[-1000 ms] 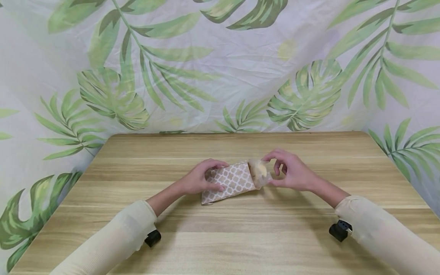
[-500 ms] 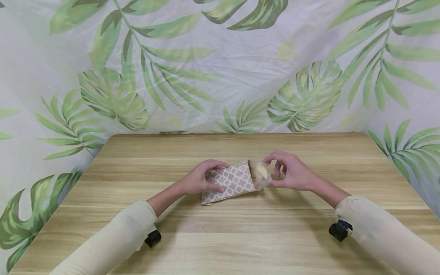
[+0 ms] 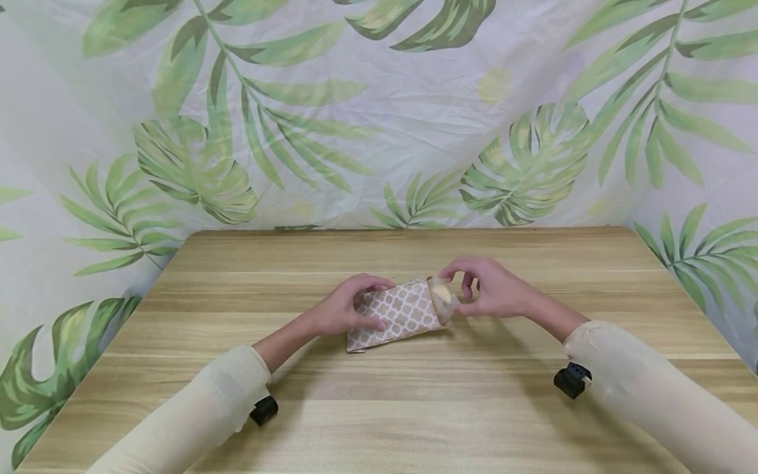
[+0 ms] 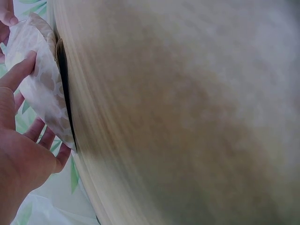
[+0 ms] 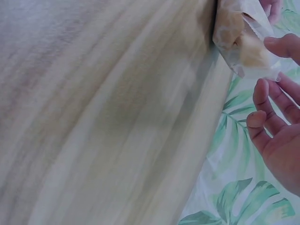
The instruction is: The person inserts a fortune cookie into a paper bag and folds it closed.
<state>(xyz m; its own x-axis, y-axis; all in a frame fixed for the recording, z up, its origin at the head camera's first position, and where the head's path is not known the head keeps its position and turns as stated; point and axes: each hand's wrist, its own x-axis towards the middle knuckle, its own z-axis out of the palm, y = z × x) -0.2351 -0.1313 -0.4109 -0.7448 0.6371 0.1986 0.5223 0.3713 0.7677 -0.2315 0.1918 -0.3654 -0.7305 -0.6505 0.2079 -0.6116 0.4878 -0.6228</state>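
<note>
A tan paper bag [image 3: 404,311] with a white lattice pattern lies slanted on the table, its mouth facing right. My left hand [image 3: 342,311] grips the bag's closed end, thumb on the near face and fingers around the far side. From the mouth sticks out a clear plastic packet [image 3: 443,295] with a pale yellow piece inside. My right hand [image 3: 496,289] pinches the packet's outer edge between thumb and fingers. In the right wrist view the packet [image 5: 255,52] shows its yellowish content through the film. Its inner part is hidden by the bag.
The wood-grain table [image 3: 379,421] spreads around both hands. Behind it hangs a white cloth [image 3: 414,118] printed with green leaves. Black wrist cameras hang under both sleeves, the left camera [image 3: 264,410] and the right camera [image 3: 572,380] close above the tabletop.
My right hand has moved left toward the bag, and the packet has slid deeper into the mouth, so less of it shows. My left hand and the bag have stayed in place.
</note>
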